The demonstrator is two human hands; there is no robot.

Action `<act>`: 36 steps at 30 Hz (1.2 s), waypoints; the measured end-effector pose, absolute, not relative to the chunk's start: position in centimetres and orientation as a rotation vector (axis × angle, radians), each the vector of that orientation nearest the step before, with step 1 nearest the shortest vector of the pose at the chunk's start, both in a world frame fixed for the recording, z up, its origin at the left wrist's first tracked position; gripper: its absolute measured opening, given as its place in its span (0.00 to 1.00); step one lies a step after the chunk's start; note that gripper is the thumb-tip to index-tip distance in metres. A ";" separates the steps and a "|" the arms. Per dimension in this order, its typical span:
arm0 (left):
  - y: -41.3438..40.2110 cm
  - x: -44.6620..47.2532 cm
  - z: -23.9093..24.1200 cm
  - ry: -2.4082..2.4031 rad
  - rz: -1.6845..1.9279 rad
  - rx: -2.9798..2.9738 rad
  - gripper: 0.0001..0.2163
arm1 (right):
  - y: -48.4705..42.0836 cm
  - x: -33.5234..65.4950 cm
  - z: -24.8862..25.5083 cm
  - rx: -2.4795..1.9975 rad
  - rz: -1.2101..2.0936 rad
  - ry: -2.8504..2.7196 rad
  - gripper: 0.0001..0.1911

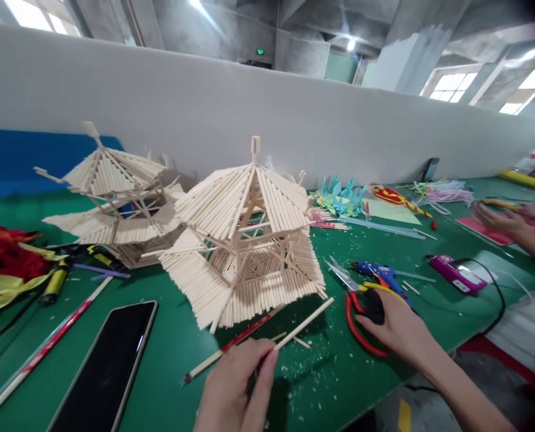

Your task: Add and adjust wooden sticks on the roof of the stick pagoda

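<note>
- One slender pale wooden stick (305, 324): we pinch it tightly in our left hand (240, 381).
- Red-and-yellow-handled steel scissors (352, 287): we grip them in our right hand (400, 324).

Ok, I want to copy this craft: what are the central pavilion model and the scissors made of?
The pavilion model looks like unvarnished wood or bamboo: pale, matte sticks. The scissors: likely steel blades, grey, shiny; red handle probably plastic, evenly colored.

Shows pale, ribbed striping on the nearer pavilion (231, 213), red and yellow (with black) on scissors (351, 287) at four o'clock.
</note>
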State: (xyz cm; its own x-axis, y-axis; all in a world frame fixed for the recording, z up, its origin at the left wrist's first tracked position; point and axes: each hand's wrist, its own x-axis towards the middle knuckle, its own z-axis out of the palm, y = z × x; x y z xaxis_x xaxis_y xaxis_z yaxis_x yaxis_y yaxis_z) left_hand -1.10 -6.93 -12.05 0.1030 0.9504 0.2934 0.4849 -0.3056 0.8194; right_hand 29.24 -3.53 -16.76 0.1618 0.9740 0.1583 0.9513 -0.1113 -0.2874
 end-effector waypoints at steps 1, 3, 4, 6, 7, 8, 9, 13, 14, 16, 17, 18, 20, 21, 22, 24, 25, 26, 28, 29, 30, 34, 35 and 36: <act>-6.9 -1.2 -12.5 1.405 1.103 1.974 0.05 | -3.4 29.0 -16.4 -2.101 0.060 -1.863 0.25; -6.8 -1.5 -13.2 1.415 1.015 2.200 0.06 | -4.0 27.7 -15.0 -1.994 -0.074 -1.871 0.22; -6.8 -1.6 -13.4 1.408 0.960 2.296 0.06 | -4.6 26.5 -14.0 -1.911 -0.149 -1.870 0.20; -6.8 -1.8 -13.7 1.368 0.852 2.458 0.07 | -5.8 23.4 -12.3 -1.453 -0.348 -1.961 0.13; -6.8 -1.8 -13.8 1.335 0.799 2.531 0.07 | -6.3 21.7 -11.8 -1.222 -0.326 -2.119 0.14; -6.9 -1.8 -14.0 1.308 0.751 2.593 0.08 | -6.7 20.0 -11.5 -1.119 -0.253 -2.240 0.15; -7.0 -1.9 -14.2 1.289 0.714 2.643 0.08 | -6.8 18.5 -11.5 -1.125 -0.161 -2.288 0.13; -7.4 -2.3 -15.3 1.325 0.686 2.699 0.11 | -6.1 15.1 -13.3 -1.086 -0.065 -2.450 0.13; -7.4 -2.4 -15.6 1.350 0.692 2.695 0.11 | -5.8 14.9 -13.8 -1.073 -0.061 -2.473 0.14; -7.3 -2.7 -16.2 1.393 0.706 2.682 0.11 | -5.4 14.8 -14.5 -1.085 -0.057 -2.476 0.16; -7.2 -2.8 -16.4 1.412 0.714 2.674 0.12 | -5.3 14.7 -14.7 -1.095 -0.063 -2.466 0.17; -7.1 -2.9 -16.6 1.430 0.722 2.664 0.12 | -5.3 14.7 -14.8 -1.110 -0.074 -2.454 0.18; -6.9 -3.1 -17.0 1.454 0.738 2.644 0.13 | -5.4 14.4 -15.1 -1.140 -0.090 -2.433 0.18; -6.9 -3.2 -17.2 1.463 0.746 2.633 0.13 | -5.4 14.1 -15.2 -1.156 -0.094 -2.425 0.18; -7.0 -3.4 -17.3 1.470 0.755 2.620 0.13 | -5.5 13.9 -15.3 -1.171 -0.096 -2.421 0.18; -7.2 -3.6 -17.6 1.480 0.771 2.589 0.13 | -5.6 13.4 -15.6 -1.202 -0.089 -2.420 0.18; -7.3 -3.7 -17.7 1.484 0.778 2.571 0.13 | -5.7 13.1 -15.7 -1.217 -0.081 -2.422 0.18; -7.5 -3.9 -17.7 1.486 0.784 2.553 0.12 | -5.8 12.9 -15.8 -1.233 -0.067 -2.424 0.18; -7.8 -4.1 -17.6 1.475 0.790 2.516 0.12 | -6.0 12.6 -15.9 -1.256 -0.015 -2.437 0.18; -8.0 -4.3 -17.5 1.458 0.790 2.499 0.11 | -6.1 12.5 -15.9 -1.253 0.026 -2.452 0.19; -8.2 -4.4 -17.4 1.427 0.787 2.484 0.10 | -6.2 12.5 -15.8 -1.239 0.075 -2.472 0.19; -9.1 -4.7 -17.0 1.186 0.787 2.465 0.15 | -6.2 13.8 -15.3 -1.142 0.303 -2.529 0.20; -9.3 -4.8 -17.0 1.102 0.820 2.484 0.18 | -6.2 14.5 -15.1 -1.156 0.353 -2.504 0.20; -9.5 -4.9 -17.0 1.037 0.861 2.504 0.21 | -6.1 15.3 -14.8 -1.190 0.398 -2.461 0.20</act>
State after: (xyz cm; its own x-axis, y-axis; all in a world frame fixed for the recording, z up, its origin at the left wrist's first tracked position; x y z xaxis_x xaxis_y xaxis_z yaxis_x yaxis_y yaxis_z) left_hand -4.91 -9.52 -16.98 0.5605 0.7171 0.4143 0.5393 -0.6957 0.4744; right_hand 15.33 -6.13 -14.84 -0.5711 0.7937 0.2095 0.6871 0.6019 -0.4070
